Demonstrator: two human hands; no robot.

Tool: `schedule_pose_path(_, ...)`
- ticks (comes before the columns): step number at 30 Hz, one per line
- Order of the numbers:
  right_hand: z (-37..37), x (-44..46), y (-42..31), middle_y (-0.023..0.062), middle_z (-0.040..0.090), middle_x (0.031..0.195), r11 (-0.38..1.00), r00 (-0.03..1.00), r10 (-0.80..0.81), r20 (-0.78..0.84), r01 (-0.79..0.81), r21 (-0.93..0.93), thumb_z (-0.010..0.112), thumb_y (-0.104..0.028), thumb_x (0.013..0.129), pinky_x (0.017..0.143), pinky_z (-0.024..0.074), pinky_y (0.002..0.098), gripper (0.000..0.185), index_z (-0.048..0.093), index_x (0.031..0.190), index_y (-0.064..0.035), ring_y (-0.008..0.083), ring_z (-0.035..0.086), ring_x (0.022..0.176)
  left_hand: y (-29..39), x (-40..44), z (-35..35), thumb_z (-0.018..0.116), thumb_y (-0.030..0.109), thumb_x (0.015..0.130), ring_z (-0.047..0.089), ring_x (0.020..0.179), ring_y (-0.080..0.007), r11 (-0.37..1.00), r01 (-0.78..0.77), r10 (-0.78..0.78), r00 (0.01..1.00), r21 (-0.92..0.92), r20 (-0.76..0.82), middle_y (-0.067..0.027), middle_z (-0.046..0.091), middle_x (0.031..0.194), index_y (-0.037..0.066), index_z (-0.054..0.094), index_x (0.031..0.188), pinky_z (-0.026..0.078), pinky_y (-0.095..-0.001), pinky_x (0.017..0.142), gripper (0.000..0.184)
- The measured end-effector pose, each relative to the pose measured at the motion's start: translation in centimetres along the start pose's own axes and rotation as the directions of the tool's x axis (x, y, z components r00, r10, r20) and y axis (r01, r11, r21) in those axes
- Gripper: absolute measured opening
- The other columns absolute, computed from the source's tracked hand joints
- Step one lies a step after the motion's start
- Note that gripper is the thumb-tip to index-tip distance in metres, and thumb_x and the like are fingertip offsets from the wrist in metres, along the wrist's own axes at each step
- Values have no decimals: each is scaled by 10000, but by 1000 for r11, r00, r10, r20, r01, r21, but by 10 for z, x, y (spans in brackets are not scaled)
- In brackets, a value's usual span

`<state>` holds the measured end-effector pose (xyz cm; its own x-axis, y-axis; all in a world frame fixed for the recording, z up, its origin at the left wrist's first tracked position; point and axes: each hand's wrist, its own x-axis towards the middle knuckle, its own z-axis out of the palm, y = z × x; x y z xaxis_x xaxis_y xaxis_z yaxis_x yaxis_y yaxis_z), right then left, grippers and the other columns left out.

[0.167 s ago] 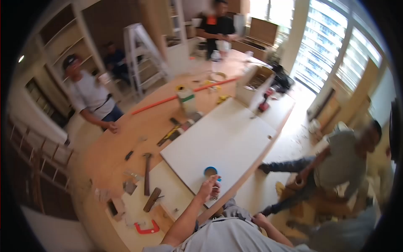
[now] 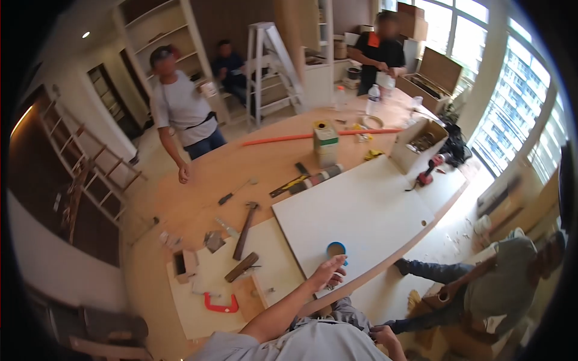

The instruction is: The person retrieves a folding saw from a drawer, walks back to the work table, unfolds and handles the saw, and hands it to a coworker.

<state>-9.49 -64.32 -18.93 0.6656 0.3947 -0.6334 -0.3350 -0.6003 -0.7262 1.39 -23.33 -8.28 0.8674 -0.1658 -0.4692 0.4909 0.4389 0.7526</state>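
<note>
The cup (image 2: 336, 249) was at the board (image 2: 355, 207), beside the left hand (image 2: 329, 272), fingers curled; its grip, and the right hand's (image 2: 384, 337), I could not tell; probably light, stiff, best held by the handle (image 2: 345, 262)

Mostly daylight, coming from the tall glass windows (image 2: 512, 90) on the right; panes near blown out, glare on the pale smooth floor (image 2: 451, 228) below. From where I'm standing the left is dim: dark brown flat wall panel (image 2: 99, 228) in shade, small round white ceiling light (image 2: 86, 34) just a lit dot. White flat rectangular board (image 2: 355, 210) bright. Fisheye bends the tan wooden tabletop (image 2: 277, 165); corners vignette to black. Grey-topped person (image 2: 500, 271) at right smeared, heads blurred. Left hand (image 2: 328, 274) slightly soft.
</note>
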Motion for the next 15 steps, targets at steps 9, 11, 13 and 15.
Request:
schedule_pose_path(9, 46, 6, 66, 243, 776, 959, 953, 921, -30, -388, -91, -290, 708, -202, 807, 862, 597, 465, 261, 800, 985, -35, 392, 768, 920, -31, -83, 4, 703, 522, 1021, 617, 579, -113, 975, -141, 177, 958, 171, -225, -60, 637, 839, 87, 419, 1559, 498, -253, 517, 748)
schedule_pose_path(11, 51, 37, 100, 239, 776, 973, 919, 959, -34, -282, -81, -385, 701, -208, 816, 875, 597, 475, 267, 799, 995, -36, 400, 762, 935, -53, -98, -11, 718, 472, 1023, 605, 557, -114, 968, -210, 240, 931, 136, -274, -48, 626, 798, 74, 458, 1484, 483, -257, 501, 662)
schedule_pose_path(13, 46, 59, 114, 235, 776, 987, 876, 984, -25, -175, -62, -478, 694, -214, 825, 888, 598, 484, 274, 799, 1006, -36, 408, 757, 950, -71, -125, -19, 737, 383, 1028, 590, 535, -114, 946, -314, 323, 875, 86, -359, -32, 605, 739, 58, 516, 1309, 458, -263, 480, 483)
schedule_pose_path(15, 43, 61, 105, 222, 778, 1007, 756, 997, -56, 46, 73, -651, 682, -208, 837, 862, 602, 478, 256, 803, 1000, -51, 417, 751, 944, -95, -162, -22, 738, 318, 1035, 584, 534, -113, 926, -368, 362, 805, 84, -471, -27, 597, 718, 67, 543, 1139, 444, -264, 473, 335)
